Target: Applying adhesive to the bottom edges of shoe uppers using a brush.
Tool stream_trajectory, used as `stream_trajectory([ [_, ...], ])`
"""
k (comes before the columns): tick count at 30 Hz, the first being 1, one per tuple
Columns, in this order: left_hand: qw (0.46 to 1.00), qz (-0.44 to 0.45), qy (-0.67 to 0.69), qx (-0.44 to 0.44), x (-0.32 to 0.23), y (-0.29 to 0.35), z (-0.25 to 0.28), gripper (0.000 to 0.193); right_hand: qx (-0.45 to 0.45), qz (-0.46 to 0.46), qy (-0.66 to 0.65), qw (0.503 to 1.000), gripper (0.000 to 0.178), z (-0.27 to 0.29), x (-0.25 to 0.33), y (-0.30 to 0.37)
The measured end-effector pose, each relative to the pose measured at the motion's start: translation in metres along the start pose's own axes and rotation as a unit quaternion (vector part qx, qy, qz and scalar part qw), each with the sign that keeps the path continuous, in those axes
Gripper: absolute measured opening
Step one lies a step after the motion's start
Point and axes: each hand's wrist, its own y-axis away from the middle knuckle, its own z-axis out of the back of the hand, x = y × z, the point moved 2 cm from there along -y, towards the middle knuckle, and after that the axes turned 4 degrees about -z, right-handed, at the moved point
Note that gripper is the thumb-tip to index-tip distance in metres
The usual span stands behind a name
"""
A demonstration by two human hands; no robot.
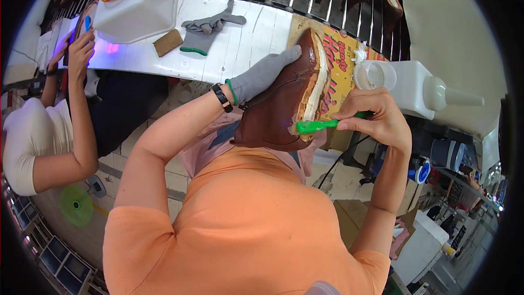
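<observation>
Left hand [266, 75]: clasped over brown boot [273, 114] | right hand [379, 116]: pinching green brush [317, 126], boot just leftward

Glove [203, 31] on table [265, 24], boot [275, 101] nearer and right, container [408, 84] farther right

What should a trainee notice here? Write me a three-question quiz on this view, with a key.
1. True or false: the left hand, which holds the brown boot, is bare.
2. Multiple choice: what is the right hand holding? A) a pair of scissors; B) a green-handled brush; C) a roll of tape.
3. Fill in the colour: a loose grey glove lies on a work surface that is ____.

Key:
1. False; it is gloved.
2. B
3. White
</observation>
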Motion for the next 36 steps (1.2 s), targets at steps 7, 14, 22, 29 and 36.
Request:
stream_trajectory([
  [7, 0.982, 0.102, 0.114, 0.11, 0.009, 0.013, -0.021, 0.047, 0.022, 0.077, -0.016, 0.997, 0.016, 0.009, 0.025, -0.018],
  [14, 0.959, -0.157, -0.142, 0.19, 0.016, 0.055, -0.06, 0.04, 0.016, 0.099, -0.014, 0.995, 0.02, 0.015, 0.029, -0.031],
  [22, 0.86, -0.277, -0.405, 0.138, 0.001, 0.065, -0.066, 0.041, 0.058, 0.098, -0.026, 0.993, 0.016, 0.023, 0.019, -0.046],
  [29, 0.84, -0.277, -0.447, 0.133, -0.001, 0.065, -0.066, 0.042, 0.145, 0.089, -0.095, 0.981, 0.016, 0.029, 0.011, -0.041],
  [36, 0.846, -0.255, -0.452, 0.122, 0.0, 0.047, -0.064, 0.044, 0.001, 0.09, -0.041, 0.995, 0.015, 0.021, 0.019, -0.019],
])
